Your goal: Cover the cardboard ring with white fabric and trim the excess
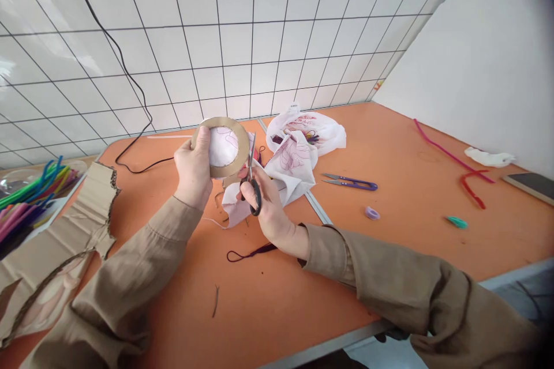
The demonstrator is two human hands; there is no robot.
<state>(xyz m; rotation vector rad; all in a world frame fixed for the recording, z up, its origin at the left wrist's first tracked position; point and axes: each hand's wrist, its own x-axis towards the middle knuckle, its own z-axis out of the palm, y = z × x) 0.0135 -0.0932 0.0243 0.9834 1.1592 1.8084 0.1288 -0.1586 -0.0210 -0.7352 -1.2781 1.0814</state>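
Note:
My left hand (pixel 194 167) is closed on a round cardboard ring (pixel 243 141), its thumb over the ring's left side. White fabric with pink lines (pixel 224 144) shows through the ring's opening. In my right hand (pixel 270 207) are black-handled scissors (pixel 255 199), their blades pointing up against the ring's right edge. Behind and below that hand lies a white cloth with a drawn pattern (pixel 294 161). A dark tassel with a loop (pixel 249 255) rests on the orange table (pixel 268 305) just below my right hand.
A white plastic bag (pixel 331 130) lies behind the cloth. Purple thread snips (pixel 350 183), a lilac coil (pixel 372 213), a green bundle (pixel 457 222), red pipe cleaners (pixel 470 187) and a phone (pixel 532 184) are right. Torn cardboard (pixel 86 207) and colourful pipe cleaners (pixel 32 196) sit left.

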